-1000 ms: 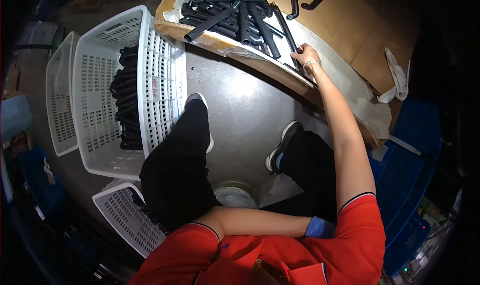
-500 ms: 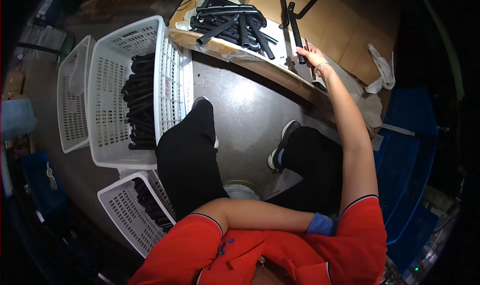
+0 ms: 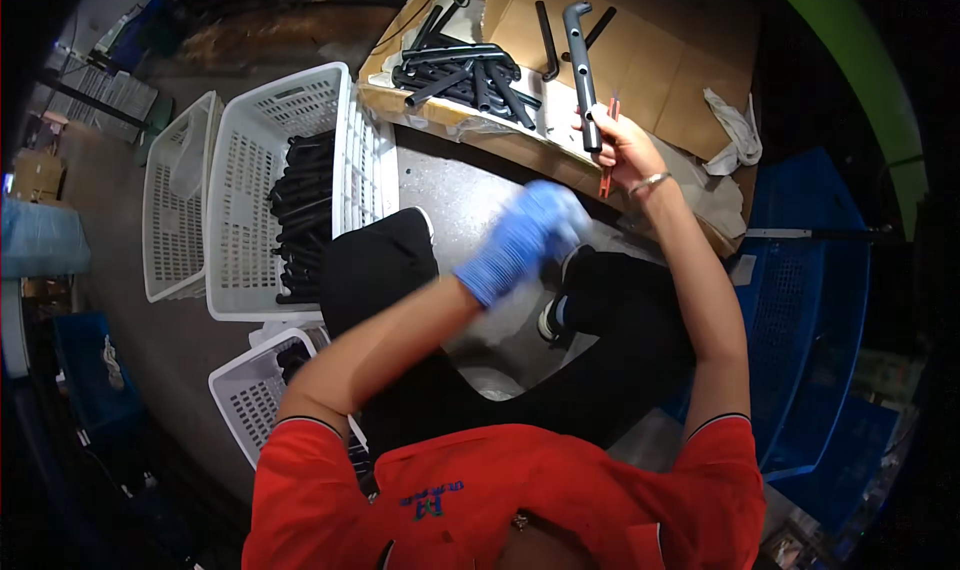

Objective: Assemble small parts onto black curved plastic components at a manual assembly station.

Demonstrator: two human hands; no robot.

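At the far left a white plastic basket [image 3: 178, 210] with slotted walls stands on the grey floor, and just beside it a larger white basket [image 3: 300, 185] of the same lattice make holds a stack of black tubes [image 3: 303, 220] lying lengthwise. A third, smaller white basket [image 3: 250, 395] sits below them, near the person's left elbow, with a few dark pieces in it.

The left hand [image 3: 522, 238], in a blue glove, hangs in the air above the knees; it is blurred, so how far its fingers are spread cannot be told, and it seems to hold nothing.

Ahead lies a flat sheet of brown cardboard [image 3: 650, 60], its near edge ragged. On its left part rests a loose heap of short black tubes [image 3: 465, 70], smooth and matte, crossing one another.

The right hand [image 3: 622, 150], bare with a bracelet at the wrist, is closed around the lower end of a long black tube [image 3: 582, 65] with a bent top, which lies along the cardboard. The same hand grips a thin red tool [image 3: 608, 145]. A crumpled white rag [image 3: 735, 130] lies further right on the cardboard.
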